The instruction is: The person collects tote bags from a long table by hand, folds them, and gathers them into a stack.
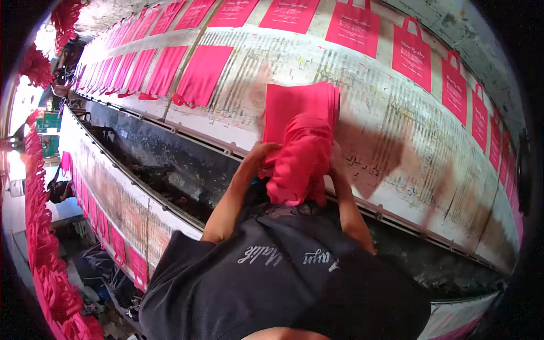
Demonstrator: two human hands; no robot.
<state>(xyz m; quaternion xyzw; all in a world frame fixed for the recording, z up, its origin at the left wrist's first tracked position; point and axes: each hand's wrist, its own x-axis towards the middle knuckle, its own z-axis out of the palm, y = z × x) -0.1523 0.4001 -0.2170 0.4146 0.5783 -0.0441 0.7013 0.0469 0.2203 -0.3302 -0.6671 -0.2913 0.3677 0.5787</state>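
A thick stack of pink tote bags rests at the near edge of the long table, its flat end pointing away from me. Toward my chest the bags' handles hang in a loose, bunched heap. My left hand grips the left side of this stack, its fingers curled in against the fabric. On the opposite side, my right hand is closed against the right edge, with most of its fingers hidden behind the bags.
Pink bags lie in a row along the table's left part. Printed pink bags line its far side. A dark gap separates it from a second long table. Pink bundles hang at left.
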